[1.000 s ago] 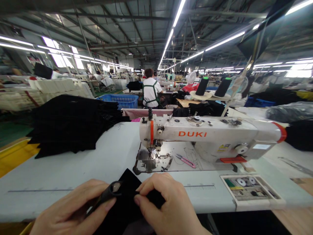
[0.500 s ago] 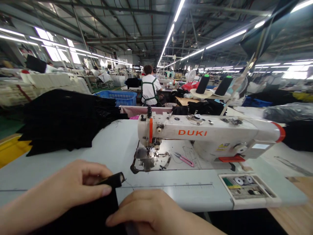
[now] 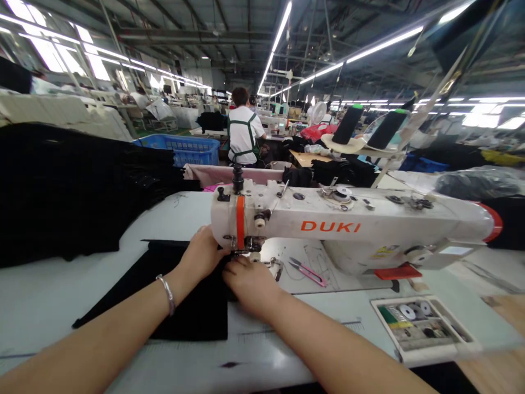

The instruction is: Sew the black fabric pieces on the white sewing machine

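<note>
A black fabric piece (image 3: 200,306) lies flat on the pale table, its upper right edge at the needle area of the white sewing machine (image 3: 283,213). Just left of the machine's head, my left hand (image 3: 203,253) is closed at the fabric's edge, fingertips partly behind the head. My right hand (image 3: 250,279) has its fingers curled on the same edge, in front of the presser foot. Both hands hide the needle and the stretch of cloth beneath it.
Pink thread snips (image 3: 307,272) lie on the machine bed. A parts tray (image 3: 445,350) with bobbins is set into the table at right. A large stack of black fabric (image 3: 74,191) stands at left. Beyond the machine, a person (image 3: 245,131) sits facing away near a blue basket (image 3: 180,150).
Both hands have moved forward from the table's front edge to the needle area, bringing the black fabric along and laying it flat. The view has shifted closer to the machine.
</note>
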Action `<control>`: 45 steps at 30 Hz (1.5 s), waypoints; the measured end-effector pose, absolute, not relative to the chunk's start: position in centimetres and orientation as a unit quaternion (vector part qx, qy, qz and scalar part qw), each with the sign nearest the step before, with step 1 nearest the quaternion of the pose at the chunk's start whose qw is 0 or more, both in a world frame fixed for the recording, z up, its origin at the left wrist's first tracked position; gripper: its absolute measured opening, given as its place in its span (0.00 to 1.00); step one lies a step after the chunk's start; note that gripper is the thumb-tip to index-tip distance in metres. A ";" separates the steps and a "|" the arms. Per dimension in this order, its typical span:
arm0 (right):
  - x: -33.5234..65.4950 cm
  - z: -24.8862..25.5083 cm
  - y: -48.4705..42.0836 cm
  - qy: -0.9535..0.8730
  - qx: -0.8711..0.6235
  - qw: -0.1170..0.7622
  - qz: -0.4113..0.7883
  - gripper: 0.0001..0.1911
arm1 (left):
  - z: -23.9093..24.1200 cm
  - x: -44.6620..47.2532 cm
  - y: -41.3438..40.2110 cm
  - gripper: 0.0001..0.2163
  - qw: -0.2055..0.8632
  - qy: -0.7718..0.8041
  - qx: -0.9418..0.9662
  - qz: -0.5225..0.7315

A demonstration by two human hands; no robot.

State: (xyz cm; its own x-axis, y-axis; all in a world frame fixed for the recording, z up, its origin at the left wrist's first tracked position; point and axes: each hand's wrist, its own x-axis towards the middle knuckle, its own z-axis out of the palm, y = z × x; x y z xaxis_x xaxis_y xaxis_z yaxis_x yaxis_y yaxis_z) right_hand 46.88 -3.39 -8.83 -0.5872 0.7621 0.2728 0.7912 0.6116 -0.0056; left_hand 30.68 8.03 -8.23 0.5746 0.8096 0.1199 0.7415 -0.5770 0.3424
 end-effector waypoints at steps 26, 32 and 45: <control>48.5 -9.6 -6.0 -0.882 -0.441 0.166 -0.014 0.08 | -11.1 27.2 3.4 0.18 0.036 0.215 0.961 0.171; 48.6 -9.3 -5.7 -0.879 -0.450 0.156 -0.028 0.06 | -10.5 27.8 3.8 0.18 0.065 0.224 0.955 0.181; 48.4 -9.6 -6.5 -0.889 -0.424 0.171 -0.020 0.08 | -10.1 27.8 3.0 0.15 0.091 0.243 0.941 0.217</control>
State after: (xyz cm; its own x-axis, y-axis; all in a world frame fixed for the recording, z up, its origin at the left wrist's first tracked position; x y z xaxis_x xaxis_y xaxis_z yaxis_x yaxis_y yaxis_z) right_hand 48.38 -6.46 -9.61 -0.5827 0.7465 0.3213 0.7602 0.6405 -0.1094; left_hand 27.79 3.02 -10.10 0.7875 0.4976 0.3636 0.4186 -0.8649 0.2771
